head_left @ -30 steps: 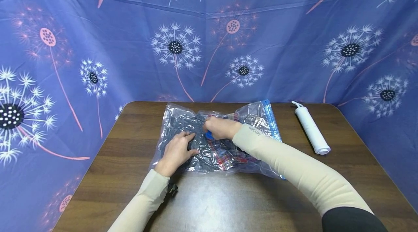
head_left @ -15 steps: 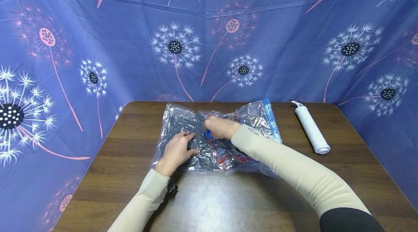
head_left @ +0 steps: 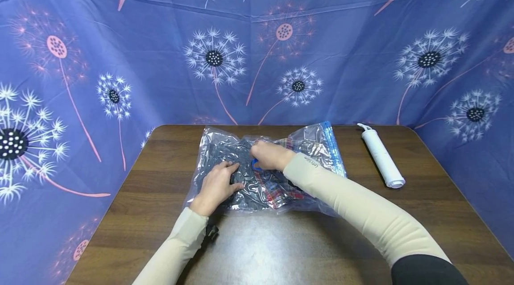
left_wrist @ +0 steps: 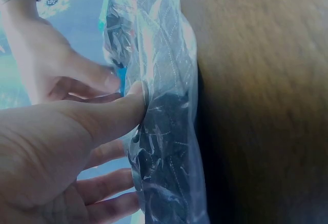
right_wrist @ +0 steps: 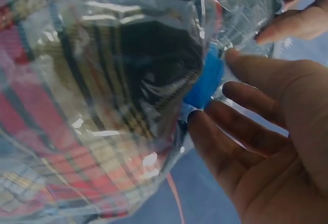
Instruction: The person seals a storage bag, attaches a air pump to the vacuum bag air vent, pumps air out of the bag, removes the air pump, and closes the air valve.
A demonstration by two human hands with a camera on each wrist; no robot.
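A clear plastic storage bag (head_left: 205, 144) with a blue zip edge (head_left: 335, 149) lies flat across the far half of the table. Inside it show dark clothing (head_left: 225, 149) on the left and red checked clothing (head_left: 275, 198) toward the right. My left hand (head_left: 217, 184) rests on the bag's left part with fingers spread, thumb pointing right. Near the bag's middle my right hand (head_left: 272, 156) holds a round blue valve cap (right_wrist: 206, 80) between thumb and fingers. In the head view the right hand hides most of the cap.
A white cylindrical hand pump (head_left: 383, 158) with a looped handle lies on the right side of the brown wooden table (head_left: 136, 191). Behind the table hangs a blue curtain (head_left: 168, 44) with dandelion prints.
The blue cap shows at a slightly different angle under the right fingers. The left hand keeps its place on the bag, and the head view has shifted a little.
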